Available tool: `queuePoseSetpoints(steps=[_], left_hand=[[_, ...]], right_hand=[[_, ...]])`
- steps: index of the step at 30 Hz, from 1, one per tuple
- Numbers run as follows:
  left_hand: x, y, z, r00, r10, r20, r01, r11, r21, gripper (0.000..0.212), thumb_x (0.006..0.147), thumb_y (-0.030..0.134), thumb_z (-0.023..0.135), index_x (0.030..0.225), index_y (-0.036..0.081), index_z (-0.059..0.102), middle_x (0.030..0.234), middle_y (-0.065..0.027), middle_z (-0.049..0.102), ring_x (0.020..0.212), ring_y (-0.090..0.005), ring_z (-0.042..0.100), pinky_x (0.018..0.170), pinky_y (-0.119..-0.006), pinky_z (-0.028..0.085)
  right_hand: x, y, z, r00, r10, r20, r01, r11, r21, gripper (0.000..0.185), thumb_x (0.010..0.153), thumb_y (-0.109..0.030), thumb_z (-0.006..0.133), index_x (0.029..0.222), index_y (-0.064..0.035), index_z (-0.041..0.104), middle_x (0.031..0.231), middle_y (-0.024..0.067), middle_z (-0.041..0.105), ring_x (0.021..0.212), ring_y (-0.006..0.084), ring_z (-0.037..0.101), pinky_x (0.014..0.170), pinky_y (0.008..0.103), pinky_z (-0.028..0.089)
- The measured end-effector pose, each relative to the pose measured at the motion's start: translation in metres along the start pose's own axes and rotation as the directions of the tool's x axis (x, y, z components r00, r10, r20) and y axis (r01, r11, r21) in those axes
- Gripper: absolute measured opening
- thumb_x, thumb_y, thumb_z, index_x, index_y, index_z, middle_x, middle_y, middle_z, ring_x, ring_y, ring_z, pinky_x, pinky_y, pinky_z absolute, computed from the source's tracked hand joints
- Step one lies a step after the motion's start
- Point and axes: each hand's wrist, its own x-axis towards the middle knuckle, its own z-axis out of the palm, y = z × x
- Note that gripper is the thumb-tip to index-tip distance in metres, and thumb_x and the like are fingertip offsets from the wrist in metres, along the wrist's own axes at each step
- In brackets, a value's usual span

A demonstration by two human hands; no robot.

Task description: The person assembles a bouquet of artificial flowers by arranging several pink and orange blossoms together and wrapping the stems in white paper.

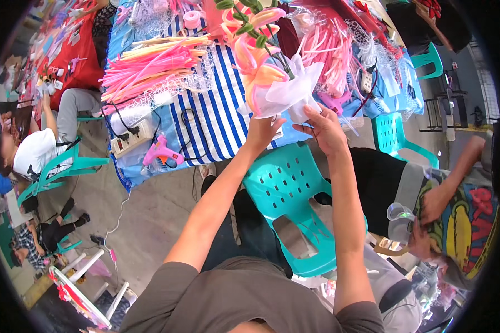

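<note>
A bouquet of pink and orange fuzzy-stem lilies (260, 68) with green buds (245, 28) is held up in front of me over the table edge. White tissue-like wrapping (289, 93) surrounds its lower part. My left hand (263, 132) grips the bouquet from below, and the wrapping hides some of its fingers. On the other side, my right hand (327, 129) pinches the wrapping's lower edge between thumb and fingers. The bottoms of the stems are hidden.
Bundled pink and yellow fuzzy stems (156, 68) lie on the striped tablecloth (210, 104). A pink glue gun (162, 153) rests beside a power strip (131, 137). Before me stands a green plastic chair (289, 183). At right, a person holds a clear plastic cup (400, 218).
</note>
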Motion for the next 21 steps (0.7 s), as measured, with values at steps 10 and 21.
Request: queuePoseSetpoints(steps=[10, 21], left_hand=[[0.019, 0.064, -0.075, 0.973, -0.078, 0.215, 0.13, 0.963, -0.238, 0.022, 0.073, 0.01, 0.068, 0.093, 0.004, 0.061, 0.083, -0.0067, 0.058, 0.074, -0.0153, 0.054, 0.064, -0.027, 0.043], [0.038, 0.081, -0.108, 0.971, -0.192, 0.14, 0.237, 0.816, -0.527, 0.011, 0.083, 0.011, 0.053, 0.084, 0.0, 0.055, 0.071, -0.0006, 0.051, 0.062, -0.0048, 0.045, 0.053, -0.019, 0.036]], right_hand=[[-0.018, -0.05, 0.012, 0.995, 0.032, 0.099, -0.041, 0.995, 0.09, 0.04, 0.084, -0.022, 0.055, 0.114, 0.0021, 0.044, 0.102, 0.0134, 0.057, 0.091, 0.0231, 0.059, 0.075, 0.0393, 0.052], [-0.045, -0.078, 0.058, 0.989, -0.097, 0.112, 0.066, 0.967, 0.248, 0.046, 0.084, -0.023, 0.054, 0.117, 0.0042, 0.039, 0.106, 0.0171, 0.054, 0.095, 0.0276, 0.057, 0.081, 0.0433, 0.05]])
